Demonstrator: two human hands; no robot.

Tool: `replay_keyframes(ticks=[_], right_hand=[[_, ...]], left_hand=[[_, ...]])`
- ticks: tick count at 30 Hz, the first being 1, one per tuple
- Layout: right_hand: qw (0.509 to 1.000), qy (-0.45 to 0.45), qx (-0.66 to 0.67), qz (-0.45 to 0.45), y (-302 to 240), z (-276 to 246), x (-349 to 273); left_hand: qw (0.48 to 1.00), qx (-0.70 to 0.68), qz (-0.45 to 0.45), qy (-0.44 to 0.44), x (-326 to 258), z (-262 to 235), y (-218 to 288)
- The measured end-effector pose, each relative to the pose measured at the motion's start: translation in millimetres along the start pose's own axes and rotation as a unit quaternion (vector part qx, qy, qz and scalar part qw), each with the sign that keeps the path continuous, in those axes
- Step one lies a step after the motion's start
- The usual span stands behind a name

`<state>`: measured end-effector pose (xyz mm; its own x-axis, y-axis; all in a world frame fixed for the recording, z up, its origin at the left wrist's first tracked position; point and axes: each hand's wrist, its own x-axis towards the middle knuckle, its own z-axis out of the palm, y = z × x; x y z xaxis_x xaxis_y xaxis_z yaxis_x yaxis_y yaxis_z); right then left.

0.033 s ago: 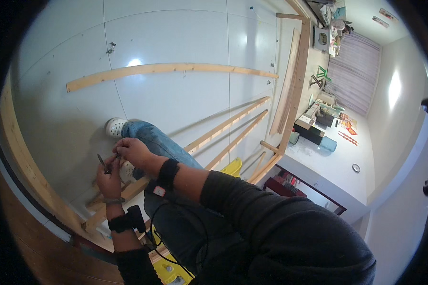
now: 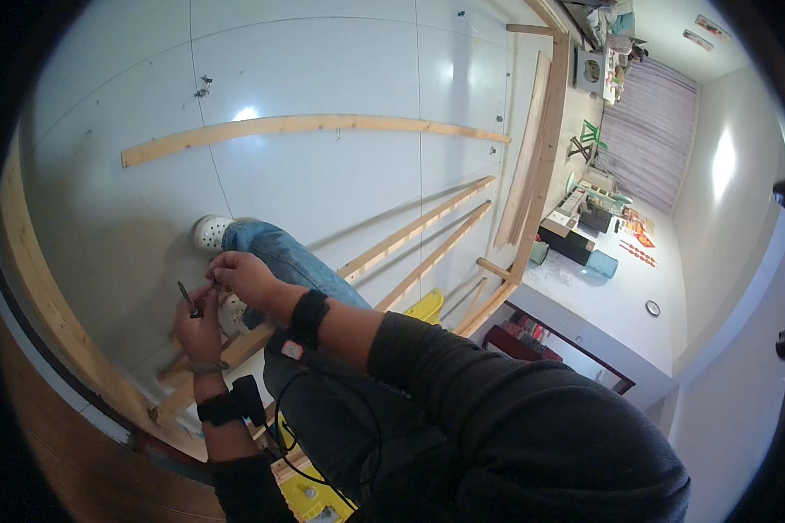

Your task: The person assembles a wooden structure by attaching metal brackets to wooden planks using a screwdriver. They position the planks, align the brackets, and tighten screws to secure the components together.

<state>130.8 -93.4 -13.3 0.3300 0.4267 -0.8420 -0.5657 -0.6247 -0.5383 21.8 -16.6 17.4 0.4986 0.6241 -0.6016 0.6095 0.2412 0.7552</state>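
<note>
My left hand (image 2: 198,325) is closed around a slim dark pointed tool (image 2: 186,296), whose tip sticks up past the fingers. Its exact kind does not show. My right hand (image 2: 244,277) is just to the right, its thumb and fingers pinched together. A small thing seems to be between the fingertips of both hands, too small and too covered to name. Below the hands are my white clogs (image 2: 209,234) and a wooden beam (image 2: 251,345) on the light floor panels.
A long wooden slat (image 2: 323,124) lies across the panels ahead. Two more slats (image 2: 419,227) slant to my right, beside a wooden frame (image 2: 541,157). Small metal fittings (image 2: 203,86) dot the panels. Yellow plastic (image 2: 426,307) shows near my leg, and a black cable (image 2: 379,427) hangs over my lap.
</note>
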Motion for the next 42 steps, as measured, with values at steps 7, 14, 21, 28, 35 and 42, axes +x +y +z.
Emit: replay_keyframes(ticks=[7, 14, 21, 28, 35, 42], right_hand=[[0.996, -0.051, 0.063, 0.022, -14.3, -12.6, 2.8], [0.989, 0.052, 0.137, 0.018, -47.2, -31.5, 62.7], [0.984, 0.174, 0.041, -0.023, -67.8, -57.9, 133.3], [0.961, 0.243, -0.130, 0.032, -53.6, -80.2, 172.9], [0.941, 0.212, -0.251, -0.074, -66.4, -79.7, 210.8], [0.992, 0.067, -0.100, -0.036, -44.7, -45.1, 140.3]], left_hand=[[0.997, 0.058, 0.057, 0.004, 18.1, 1.7, 3.3], [0.985, -0.055, -0.055, 0.153, 34.2, -1.4, -10.9], [0.966, -0.070, -0.170, 0.184, 8.5, -18.2, -75.1], [0.822, -0.446, -0.315, 0.161, -15.9, -13.1, -98.4], [0.892, -0.374, -0.229, 0.108, -7.9, 2.8, -89.5], [0.860, -0.437, -0.247, 0.094, 7.6, 14.4, -75.3]])
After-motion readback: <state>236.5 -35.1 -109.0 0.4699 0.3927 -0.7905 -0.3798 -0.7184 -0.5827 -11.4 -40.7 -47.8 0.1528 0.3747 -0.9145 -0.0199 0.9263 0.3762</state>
